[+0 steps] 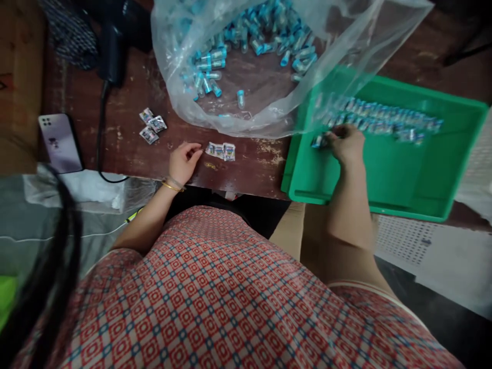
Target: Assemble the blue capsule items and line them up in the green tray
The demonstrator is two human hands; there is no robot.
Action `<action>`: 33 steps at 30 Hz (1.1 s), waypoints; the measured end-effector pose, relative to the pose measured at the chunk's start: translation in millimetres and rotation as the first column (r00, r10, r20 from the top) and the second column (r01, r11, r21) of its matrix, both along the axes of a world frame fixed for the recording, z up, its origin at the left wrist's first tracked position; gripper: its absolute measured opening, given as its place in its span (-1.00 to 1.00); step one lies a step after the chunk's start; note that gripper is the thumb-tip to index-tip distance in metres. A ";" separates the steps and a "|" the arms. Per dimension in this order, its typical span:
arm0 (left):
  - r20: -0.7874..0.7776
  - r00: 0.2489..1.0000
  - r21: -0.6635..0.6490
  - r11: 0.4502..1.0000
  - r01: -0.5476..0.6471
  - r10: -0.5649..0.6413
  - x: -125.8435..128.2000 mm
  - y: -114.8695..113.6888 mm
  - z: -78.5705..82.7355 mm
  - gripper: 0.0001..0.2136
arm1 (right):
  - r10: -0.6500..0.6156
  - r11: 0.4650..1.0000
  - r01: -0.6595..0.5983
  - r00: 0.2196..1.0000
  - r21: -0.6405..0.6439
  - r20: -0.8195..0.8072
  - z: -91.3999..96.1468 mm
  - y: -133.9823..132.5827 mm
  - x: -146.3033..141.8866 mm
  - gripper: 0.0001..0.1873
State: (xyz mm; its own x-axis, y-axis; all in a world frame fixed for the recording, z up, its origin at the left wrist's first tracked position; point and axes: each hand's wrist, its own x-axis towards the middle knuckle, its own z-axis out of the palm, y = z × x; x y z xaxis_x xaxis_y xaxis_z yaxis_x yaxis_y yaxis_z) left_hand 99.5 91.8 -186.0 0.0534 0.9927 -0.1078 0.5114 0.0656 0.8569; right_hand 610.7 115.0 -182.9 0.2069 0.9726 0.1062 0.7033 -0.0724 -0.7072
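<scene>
My left hand rests on the brown table with fingers loosely curled, its fingertips just left of two small printed sachets; nothing shows in it. My right hand reaches into the green tray and its fingers are pinched on a small blue-capped item at the left end of a row of packed items. A large clear plastic bag holding several blue-capped vials lies across the table's far side, its edge draped over the tray.
Three more sachets lie to the left. A phone sits at the table's left edge beside a black cable and a dark device. White plastic hangs below the table edge.
</scene>
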 end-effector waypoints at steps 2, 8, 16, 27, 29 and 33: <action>-0.146 0.989 0.076 0.997 0.031 -0.019 5.9 3.0 -3.2 -0.86 | -0.171 0.985 0.168 0.983 0.043 0.069 18.6 0.2 -19.5 -0.75; -0.247 0.967 0.065 0.994 0.082 -0.064 33.5 17.3 -11.4 -0.91 | 0.116 0.971 -0.120 0.993 0.206 0.028 78.8 -23.1 -172.3 -0.82; -0.152 0.983 0.048 0.993 0.107 -0.099 19.0 6.3 -1.5 -0.94 | 0.275 0.961 -0.271 0.941 -0.050 0.198 -28.3 -52.4 -281.2 -0.69; 0.349 0.934 -0.221 0.975 -0.001 0.080 32.7 6.5 2.9 -0.74 | 0.260 0.964 -0.264 0.963 0.044 0.066 24.4 11.0 -272.9 -0.53; 0.327 0.940 -0.229 0.973 -0.026 0.102 27.8 7.8 4.6 -0.76 | 0.174 0.985 -0.174 0.973 -0.013 0.148 24.5 62.5 -267.7 -0.44; 0.300 0.948 -0.216 0.975 -0.043 0.108 20.6 6.4 8.9 -0.75 | 0.174 0.970 -0.117 0.948 -0.215 0.267 22.6 122.2 -266.5 -0.74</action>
State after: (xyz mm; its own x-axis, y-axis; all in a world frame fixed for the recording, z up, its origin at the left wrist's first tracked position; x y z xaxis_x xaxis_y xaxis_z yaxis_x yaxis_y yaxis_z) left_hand 120.2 98.2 -177.1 0.0424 0.9533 -0.2991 0.2114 0.2840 0.9352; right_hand 344.2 237.2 -160.3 0.0504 0.9973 -0.0537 0.8848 -0.0695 -0.4608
